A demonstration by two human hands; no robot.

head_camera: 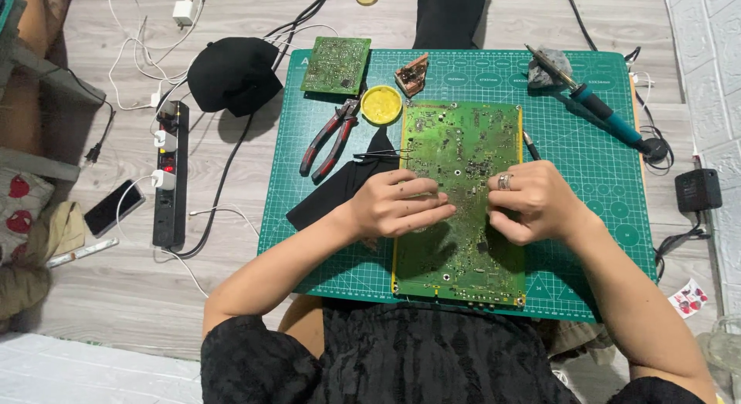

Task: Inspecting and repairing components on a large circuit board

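- Far out to the left of the left hand, a black power strip [170, 175] with white plugs lies on the grey wood-look floor, and a black cloth cap [234, 74] sits beyond it.
- Just above the left hand lie red-and-black-handled pliers [330, 138], a round yellow tin of flux [381, 104] and thin black tweezers [380, 154], all on the green gridded cutting mat [594, 172].
- The left hand [400, 206] rests flat on the large green rectangular circuit board [461, 203], fingers loosely curled and pressing its left edge; it grips nothing else.
- The board lies flat on the mat under and between both hands.
- The right hand [532, 202], a ring on one finger, is curled over the board's right half, fingertips pinched together; whether they hold a small part I cannot tell.
- Judged from this, steady downward pressure from the left hand keeps the board from sliding while the right works finely.
- Above and right of the right hand, a blue-handled soldering iron [594, 103] rests on the mat, well apart from both hands.
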